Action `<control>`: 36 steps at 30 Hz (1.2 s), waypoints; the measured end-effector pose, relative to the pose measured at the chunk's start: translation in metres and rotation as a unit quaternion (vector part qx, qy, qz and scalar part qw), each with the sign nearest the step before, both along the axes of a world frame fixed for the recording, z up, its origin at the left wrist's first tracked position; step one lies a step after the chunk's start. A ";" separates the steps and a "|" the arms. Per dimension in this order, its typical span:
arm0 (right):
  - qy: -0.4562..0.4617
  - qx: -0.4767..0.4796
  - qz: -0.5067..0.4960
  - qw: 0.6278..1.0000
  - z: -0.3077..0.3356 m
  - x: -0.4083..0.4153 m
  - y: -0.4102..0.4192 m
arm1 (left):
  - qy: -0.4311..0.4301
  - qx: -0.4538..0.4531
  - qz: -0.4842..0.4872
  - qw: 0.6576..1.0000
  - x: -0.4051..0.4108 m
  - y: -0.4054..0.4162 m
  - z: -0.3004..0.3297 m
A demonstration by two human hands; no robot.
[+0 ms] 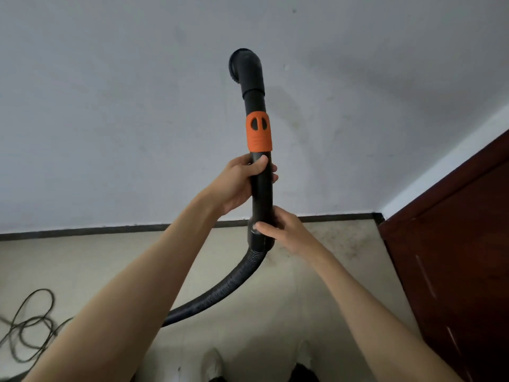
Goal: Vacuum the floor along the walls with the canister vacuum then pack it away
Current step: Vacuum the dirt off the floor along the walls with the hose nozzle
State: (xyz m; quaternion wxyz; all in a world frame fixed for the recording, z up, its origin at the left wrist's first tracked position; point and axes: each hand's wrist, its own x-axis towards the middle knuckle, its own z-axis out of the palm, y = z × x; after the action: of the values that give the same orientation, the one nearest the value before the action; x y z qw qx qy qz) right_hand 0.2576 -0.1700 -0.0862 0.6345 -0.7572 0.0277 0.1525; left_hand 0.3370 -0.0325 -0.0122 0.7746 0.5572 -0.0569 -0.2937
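While forearms hide the hose (220, 296) end, both hands (239, 186) (283, 232) grip its handle (261, 194).

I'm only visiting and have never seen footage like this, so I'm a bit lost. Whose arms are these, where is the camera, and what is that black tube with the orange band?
There is no machine here: a person wears a wide-angle camera on the head, so you look forward and down along their own bare arms. The left hand grips the black handle tube of a vacuum hose just below its orange collar. The right hand grips lower down, at the cuff where the ribbed hose joins. The tube's curved open end points up in front of a pale wall. On the floor a dark cable lies in loose loops at the left. A dark red wooden panel, probably a door, stands at the right. The vacuum's body is out of view.
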 end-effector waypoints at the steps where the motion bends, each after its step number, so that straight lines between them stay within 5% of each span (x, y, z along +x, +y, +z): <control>1: 0.001 -0.005 0.004 1.000 -0.008 0.001 -0.007 | 0.010 -0.002 -0.009 1.000 0.002 -0.010 -0.009; 13: 0.061 -0.054 0.014 0.997 -0.160 0.015 -0.074 | -0.005 0.163 0.046 0.986 0.009 -0.085 -0.164; 18: 0.055 -0.128 0.070 0.988 -0.246 0.021 -0.063 | -0.025 0.298 0.176 0.938 0.010 -0.084 -0.257; 25: 0.029 -0.173 0.133 0.975 -0.394 0.029 -0.050 | 0.047 0.213 0.246 0.944 0.008 -0.058 -0.416; 36: 0.089 -0.067 0.138 0.984 -0.635 0.052 -0.054 | 0.220 0.079 0.333 0.913 0.035 -0.040 -0.686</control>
State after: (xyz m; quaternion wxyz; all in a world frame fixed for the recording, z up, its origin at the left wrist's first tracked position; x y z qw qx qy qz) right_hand 0.3092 -0.2242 -0.7210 0.5500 -0.7783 -0.0104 0.3026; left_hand 0.3719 -0.0730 -0.6987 0.7739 0.5243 0.3275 -0.1378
